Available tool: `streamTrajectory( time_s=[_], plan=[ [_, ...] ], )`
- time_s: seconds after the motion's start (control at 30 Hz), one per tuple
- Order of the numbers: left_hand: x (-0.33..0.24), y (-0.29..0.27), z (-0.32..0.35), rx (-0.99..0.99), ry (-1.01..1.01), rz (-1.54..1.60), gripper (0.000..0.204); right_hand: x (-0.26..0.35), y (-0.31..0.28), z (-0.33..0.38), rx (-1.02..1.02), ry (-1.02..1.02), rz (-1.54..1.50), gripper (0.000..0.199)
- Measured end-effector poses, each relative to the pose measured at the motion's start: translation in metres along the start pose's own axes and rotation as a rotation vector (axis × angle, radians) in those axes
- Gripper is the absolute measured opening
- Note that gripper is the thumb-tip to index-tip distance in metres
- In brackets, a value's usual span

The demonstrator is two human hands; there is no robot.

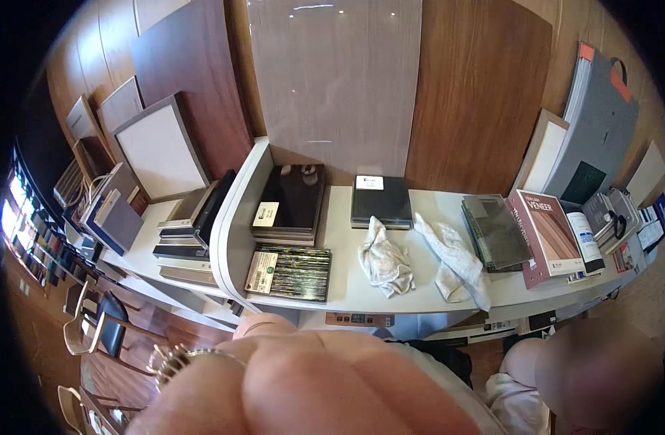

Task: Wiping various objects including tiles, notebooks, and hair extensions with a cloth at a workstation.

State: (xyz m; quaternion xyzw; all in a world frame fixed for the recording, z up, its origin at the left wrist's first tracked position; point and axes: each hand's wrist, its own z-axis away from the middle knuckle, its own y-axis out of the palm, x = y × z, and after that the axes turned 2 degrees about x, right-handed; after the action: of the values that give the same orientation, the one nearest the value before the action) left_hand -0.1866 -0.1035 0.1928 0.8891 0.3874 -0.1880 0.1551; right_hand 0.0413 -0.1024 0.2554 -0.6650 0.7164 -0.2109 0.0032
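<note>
The crumpled pale grey cloth [385, 259] on the white surface [347, 283] looks soft and light, so pinch any raised fold; your ringed hand [303, 384], blurred close, I cannot tell whether apart or together.

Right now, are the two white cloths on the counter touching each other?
Apart. The head view shows a strip of bare white counter between the left cloth and the right cloth along their whole length.

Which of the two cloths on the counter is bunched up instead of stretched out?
The left cloth, beside the striped sample book, is crumpled into a compact heap. The right cloth lies drawn out in a long diagonal strip toward the counter's front edge.
</note>
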Motion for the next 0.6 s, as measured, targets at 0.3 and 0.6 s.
streamTrajectory(
  time_s=[0.3, 0.6],
  plan=[
    [0.012, 0.006, -0.004, -0.058, 0.034, -0.026, 0.016, -0.05, -0.098, 0.08, -0.028, -0.104, -0.147, 0.03],
    [0.01, -0.012, -0.013, -0.182, 0.069, 0.012, 0.023, -0.088, -0.072, 0.051, 0.002, -0.145, -0.263, 0.05]
  ],
)
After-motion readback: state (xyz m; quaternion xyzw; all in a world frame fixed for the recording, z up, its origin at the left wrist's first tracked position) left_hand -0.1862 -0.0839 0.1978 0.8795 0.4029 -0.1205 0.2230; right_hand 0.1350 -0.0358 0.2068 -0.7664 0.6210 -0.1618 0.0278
